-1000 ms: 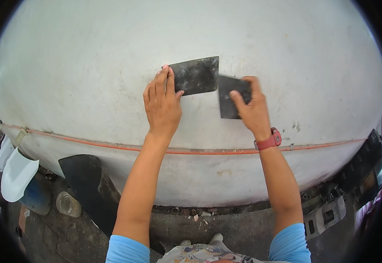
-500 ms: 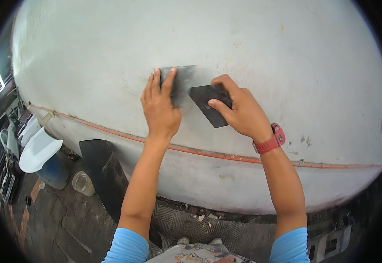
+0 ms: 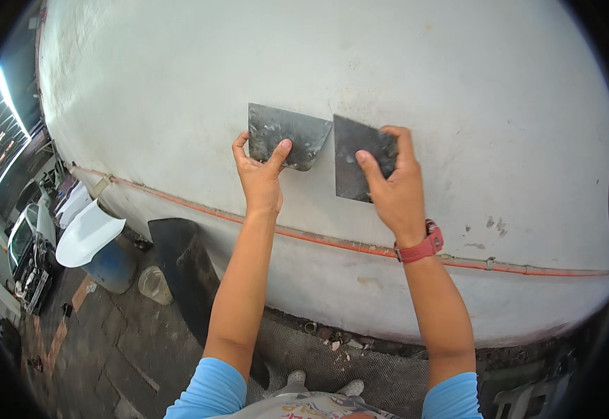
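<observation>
My left hand (image 3: pixel 261 180) grips a flat dark grey plate (image 3: pixel 283 120) by its lower edge. The thumb presses on the smudged near face and the fingers curl behind. My right hand (image 3: pixel 399 199) has a darker, four-cornered plate (image 3: pixel 353 160), thumb on its face and fingers round its right edge. Side by side, the two plates have their facing corners close together at the top; whether they touch I cannot tell. Both are held in front of a pale wall (image 3: pixel 178 91) with dark smudges. A red watch (image 3: pixel 419 244) is on my right wrist.
An orange-red pipe (image 3: pixel 318 239) runs low along the wall. A curved black panel (image 3: pixel 178 262) leans at the left. Beyond it are a clear bucket (image 3: pixel 155 285), a blue drum (image 3: pixel 111 270) under a white curved panel (image 3: pixel 88 237), and a partly dismantled white car (image 3: pixel 28 251).
My left hand has turned from fingers laid over its plate to gripping its lower edge, thumb in front. My right hand has swung its plate more upright and slightly right.
</observation>
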A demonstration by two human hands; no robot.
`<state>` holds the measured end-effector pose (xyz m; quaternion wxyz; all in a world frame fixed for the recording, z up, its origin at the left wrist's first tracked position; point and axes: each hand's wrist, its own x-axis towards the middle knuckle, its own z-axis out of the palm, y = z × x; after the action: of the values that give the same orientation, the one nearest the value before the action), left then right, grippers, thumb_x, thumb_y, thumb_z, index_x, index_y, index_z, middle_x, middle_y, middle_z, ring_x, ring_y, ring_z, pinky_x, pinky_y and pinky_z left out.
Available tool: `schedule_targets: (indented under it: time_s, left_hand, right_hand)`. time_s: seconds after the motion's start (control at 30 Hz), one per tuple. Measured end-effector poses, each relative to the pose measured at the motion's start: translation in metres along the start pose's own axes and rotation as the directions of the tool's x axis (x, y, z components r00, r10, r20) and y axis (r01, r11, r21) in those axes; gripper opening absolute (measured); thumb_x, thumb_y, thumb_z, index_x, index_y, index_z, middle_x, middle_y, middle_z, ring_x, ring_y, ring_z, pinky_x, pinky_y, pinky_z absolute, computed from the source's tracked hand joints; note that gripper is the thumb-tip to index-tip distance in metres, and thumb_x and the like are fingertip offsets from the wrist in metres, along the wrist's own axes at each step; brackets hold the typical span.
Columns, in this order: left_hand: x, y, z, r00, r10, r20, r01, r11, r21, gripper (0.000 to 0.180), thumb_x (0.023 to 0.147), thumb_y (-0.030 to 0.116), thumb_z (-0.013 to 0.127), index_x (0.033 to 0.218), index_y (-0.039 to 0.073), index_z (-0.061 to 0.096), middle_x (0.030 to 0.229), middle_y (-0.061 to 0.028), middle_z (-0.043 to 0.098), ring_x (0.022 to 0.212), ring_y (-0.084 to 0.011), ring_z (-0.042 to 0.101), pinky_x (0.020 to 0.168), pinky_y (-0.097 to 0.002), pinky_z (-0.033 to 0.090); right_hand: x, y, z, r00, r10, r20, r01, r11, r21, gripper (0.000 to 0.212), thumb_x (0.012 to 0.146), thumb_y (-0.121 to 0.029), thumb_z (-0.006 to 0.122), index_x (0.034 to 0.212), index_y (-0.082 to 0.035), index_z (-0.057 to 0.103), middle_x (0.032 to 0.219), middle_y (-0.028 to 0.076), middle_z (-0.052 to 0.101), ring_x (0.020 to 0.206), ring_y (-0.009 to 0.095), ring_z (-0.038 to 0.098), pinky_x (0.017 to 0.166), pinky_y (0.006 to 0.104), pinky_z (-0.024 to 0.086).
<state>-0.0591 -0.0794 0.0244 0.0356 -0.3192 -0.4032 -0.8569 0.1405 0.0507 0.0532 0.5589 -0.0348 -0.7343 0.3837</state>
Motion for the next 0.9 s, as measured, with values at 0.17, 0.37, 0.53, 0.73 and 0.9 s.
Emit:
schedule_targets:
  time_s: [0.17, 0.37, 0.53, 0.73, 0.9]
  left_hand:
    - [0.011, -0.005, 0.006, 0.961, 0.277, -0.026, -0.22, 0.812, 0.54, 0.072, 0.092, 0.028, 0.098, 0.147, 0.008, 0.055, 0.136, -0.0113, 0.064, 0.128, -0.0272, 0.062, 0.11, -0.0452, 0.053]
    - [0.031, -0.011, -0.013, 0.753, 0.589, 0.293, -0.588, 0.4, 0.703, 0.062, 0.093, 0.034, 0.095, 0.145, 0.012, 0.07, 0.142, -0.0072, 0.064, 0.139, -0.0321, 0.052, 0.116, -0.0492, 0.045]
    - [0.051, -0.011, -0.052, 0.602, 0.557, 0.572, -0.728, 0.09, 0.679, 0.045, 0.096, 0.021, 0.088, 0.14, 0.019, 0.082, 0.161, 0.0006, 0.063, 0.149, -0.0316, 0.049, 0.12, -0.0482, 0.04]
    - [0.079, -0.005, -0.081, 0.606, 0.501, 0.618, -0.756, 0.121, 0.644, 0.06, 0.098, 0.027, 0.086, 0.156, 0.028, 0.071, 0.172, -0.0002, 0.055, 0.158, -0.0353, 0.042, 0.125, -0.0509, 0.034]
    - [0.087, -0.005, -0.075, 0.615, 0.526, 0.588, -0.754, 0.172, 0.634, 0.079, 0.098, 0.047, 0.085, 0.169, 0.027, 0.055, 0.186, -0.0111, 0.033, 0.17, -0.042, 0.021, 0.133, -0.0639, 0.02]
  right_hand:
    - [0.005, 0.006, 0.024, 0.999, -0.034, -0.009, 0.032, 0.978, -0.206, 0.032, 0.109, -0.016, 0.073, 0.134, -0.005, 0.058, 0.082, 0.022, 0.075, 0.074, 0.041, 0.077, 0.066, 0.0454, 0.057]
    - [-0.006, 0.005, 0.042, 0.987, -0.129, -0.096, 0.084, 0.923, -0.376, 0.031, 0.109, -0.012, 0.07, 0.136, -0.006, 0.056, 0.079, 0.022, 0.074, 0.07, 0.043, 0.076, 0.062, 0.0474, 0.056]
    - [-0.016, -0.008, 0.067, 0.988, -0.085, -0.129, 0.024, 0.912, -0.41, 0.032, 0.109, -0.009, 0.069, 0.138, -0.006, 0.055, 0.077, 0.023, 0.072, 0.069, 0.045, 0.074, 0.058, 0.0497, 0.054]
    - [0.006, -0.003, 0.165, 0.957, -0.286, -0.043, 0.227, 0.835, -0.501, 0.034, 0.106, -0.009, 0.07, 0.137, -0.007, 0.056, 0.08, 0.023, 0.071, 0.07, 0.048, 0.073, 0.058, 0.0554, 0.055]
    - [0.012, -0.015, 0.143, 0.966, -0.235, -0.108, 0.151, 0.849, -0.506, 0.033, 0.106, -0.01, 0.071, 0.136, -0.009, 0.058, 0.076, 0.022, 0.07, 0.07, 0.048, 0.072, 0.059, 0.0563, 0.053]
